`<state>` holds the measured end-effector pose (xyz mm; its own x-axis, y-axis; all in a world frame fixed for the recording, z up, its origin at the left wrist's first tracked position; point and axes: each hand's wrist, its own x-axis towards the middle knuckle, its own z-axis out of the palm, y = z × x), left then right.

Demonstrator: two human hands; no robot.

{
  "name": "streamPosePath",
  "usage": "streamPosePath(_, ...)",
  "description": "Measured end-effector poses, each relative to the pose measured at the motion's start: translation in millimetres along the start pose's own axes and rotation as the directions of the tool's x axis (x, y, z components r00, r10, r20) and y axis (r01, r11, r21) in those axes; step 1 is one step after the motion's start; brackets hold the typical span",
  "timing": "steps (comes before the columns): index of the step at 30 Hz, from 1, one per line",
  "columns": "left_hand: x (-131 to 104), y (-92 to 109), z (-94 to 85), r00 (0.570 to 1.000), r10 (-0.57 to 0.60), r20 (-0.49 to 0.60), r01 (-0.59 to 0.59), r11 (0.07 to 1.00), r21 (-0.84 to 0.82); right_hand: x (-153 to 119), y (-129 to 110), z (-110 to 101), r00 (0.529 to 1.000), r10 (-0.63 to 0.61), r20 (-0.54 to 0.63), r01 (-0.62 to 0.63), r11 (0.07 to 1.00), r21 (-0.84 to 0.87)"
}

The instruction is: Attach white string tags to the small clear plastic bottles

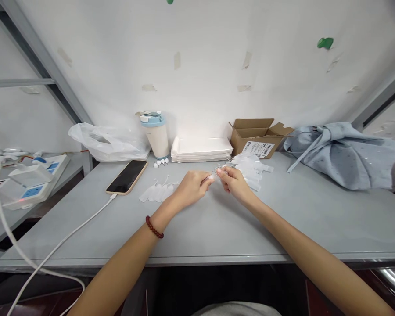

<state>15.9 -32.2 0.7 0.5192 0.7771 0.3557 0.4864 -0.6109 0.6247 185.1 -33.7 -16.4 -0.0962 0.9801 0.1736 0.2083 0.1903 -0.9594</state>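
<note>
Near the middle of the grey table [197, 228], my left hand [195, 184] is closed in a pinch on a small white piece [211, 177]. Just to its right my right hand [232, 179] pinches a thin white string. The two hands are close together above the tabletop. Several translucent white tags with strings [156, 192] lie in a row left of my left hand. A looser pile of similar white tags [252, 169] lies behind and right of my right hand. Small white pieces [161, 163] with dark tips sit in front of the cup.
A phone [127, 177] with a white charging cable [69, 235] lies left. Along the wall stand a plastic bag [110, 142], a cup [156, 136], a stack of white envelopes [201, 149], an open cardboard box [256, 136] and a grey-blue cloth bag [345, 153].
</note>
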Motion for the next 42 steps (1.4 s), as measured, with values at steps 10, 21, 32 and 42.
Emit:
streamPosePath(10, 1, 4, -1.9, 0.988, -0.153, 0.018, 0.154, 0.980, -0.127, -1, -10, 0, 0.989, 0.126, 0.073, -0.141, 0.954, 0.266)
streamPosePath(21, 2, 7, -22.5, 0.863, -0.272, 0.426, 0.480, 0.704, -0.524, -3, -12, -5, 0.971, -0.012, 0.241, -0.007, 0.997, 0.077)
streamPosePath(32, -1, 4, -18.0, 0.918, -0.208, 0.336, 0.314, 0.901, -0.299, -4, -14, 0, 0.984, 0.007, 0.178, 0.020, 0.989, -0.149)
streamPosePath(42, 1, -2, -5.6, 0.989, -0.099, 0.113, 0.100, 0.995, -0.004, 1, -2, -1, 0.998, -0.044, 0.049, 0.051, 0.985, -0.163)
